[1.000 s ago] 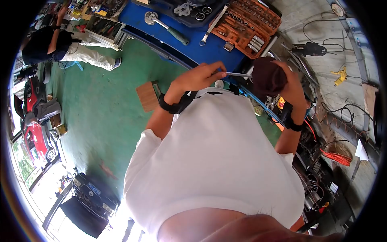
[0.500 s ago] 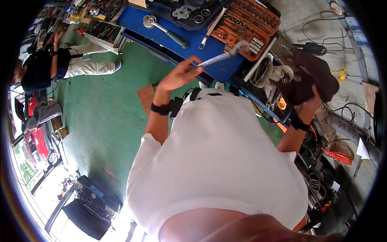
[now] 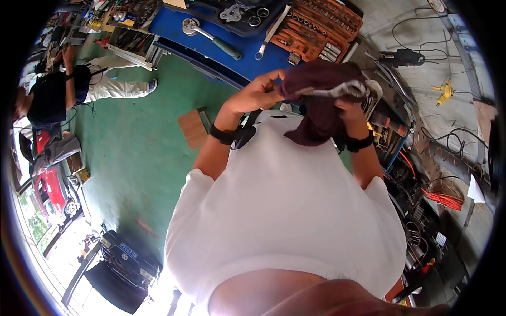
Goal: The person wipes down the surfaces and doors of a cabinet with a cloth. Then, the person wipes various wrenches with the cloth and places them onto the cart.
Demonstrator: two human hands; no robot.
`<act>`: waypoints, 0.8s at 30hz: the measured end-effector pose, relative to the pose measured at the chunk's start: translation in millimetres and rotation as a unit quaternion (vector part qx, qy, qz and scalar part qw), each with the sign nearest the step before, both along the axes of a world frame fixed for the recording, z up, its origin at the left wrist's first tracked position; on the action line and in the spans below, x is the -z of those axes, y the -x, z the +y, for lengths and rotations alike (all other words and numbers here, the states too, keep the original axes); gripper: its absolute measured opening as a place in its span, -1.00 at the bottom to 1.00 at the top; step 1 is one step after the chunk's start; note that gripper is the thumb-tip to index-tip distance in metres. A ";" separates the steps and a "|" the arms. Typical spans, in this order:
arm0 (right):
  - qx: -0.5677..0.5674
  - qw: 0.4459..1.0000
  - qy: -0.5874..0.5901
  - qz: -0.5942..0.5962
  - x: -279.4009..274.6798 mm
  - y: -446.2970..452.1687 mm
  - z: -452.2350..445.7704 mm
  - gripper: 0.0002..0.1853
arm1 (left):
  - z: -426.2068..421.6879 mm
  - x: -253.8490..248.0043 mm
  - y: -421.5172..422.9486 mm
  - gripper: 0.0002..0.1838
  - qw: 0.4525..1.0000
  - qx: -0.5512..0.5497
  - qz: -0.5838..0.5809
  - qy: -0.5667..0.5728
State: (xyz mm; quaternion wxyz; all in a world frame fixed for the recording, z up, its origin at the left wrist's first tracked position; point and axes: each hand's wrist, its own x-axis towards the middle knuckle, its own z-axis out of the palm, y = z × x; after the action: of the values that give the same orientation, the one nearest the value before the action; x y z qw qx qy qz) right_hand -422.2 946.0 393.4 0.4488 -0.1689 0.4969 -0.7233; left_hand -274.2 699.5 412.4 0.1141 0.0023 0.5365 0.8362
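My left hand (image 3: 255,96) is closed on one end of a wrench, its fingers pinched at the edge of a dark maroon rag (image 3: 316,124). The rag covers much of the wrench (image 3: 345,89); a greyish length shows between the folds. On the other side, my right hand (image 3: 348,109) is closed round the rag and the wrench's far part, fingers partly hidden. Cloth hangs down between both hands, in front of the white shirt.
On the blue workbench (image 3: 167,25) lie a green-handled ratchet (image 3: 213,39), a combination wrench (image 3: 273,32) and an orange socket case (image 3: 311,31). A wooden stool (image 3: 194,129) stands on the green floor. Another person (image 3: 52,95) works at the far left.
My right hand has brought the rag leftward from over the bench's right side onto the wrench. My left hand has shifted slightly right, still gripping the wrench, now largely covered.
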 end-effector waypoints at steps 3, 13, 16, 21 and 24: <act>-0.017 1.000 -0.020 0.016 7.9 1.1 -8.5 -0.18 | 2.3 -0.2 0.7 -0.73 0.998 -0.044 -0.029 -0.029; -0.003 0.983 0.051 0.179 -29.8 -8.4 -55.9 -0.49 | 25.5 18.7 10.8 -0.65 0.975 -0.041 -0.010 0.217; 0.056 0.946 -0.040 0.317 -28.7 -20.8 -74.6 -0.58 | 28.8 21.0 7.7 -0.71 0.956 -0.061 0.064 0.281; 0.047 0.931 -0.036 0.359 -27.2 -7.7 -81.1 -0.64 | -6.3 -5.9 1.9 -0.72 0.882 -0.148 0.073 0.441; -0.017 0.902 -0.076 0.425 -30.9 -2.3 -82.1 -0.63 | -25.2 -23.8 -8.1 -0.59 0.882 -0.276 0.053 0.377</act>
State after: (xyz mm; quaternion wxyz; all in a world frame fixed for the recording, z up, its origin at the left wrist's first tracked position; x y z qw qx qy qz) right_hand -419.9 863.9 424.4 0.2190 -0.4340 0.6907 -0.5353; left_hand -266.1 674.4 436.2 -0.1576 -0.1442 0.7957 0.5668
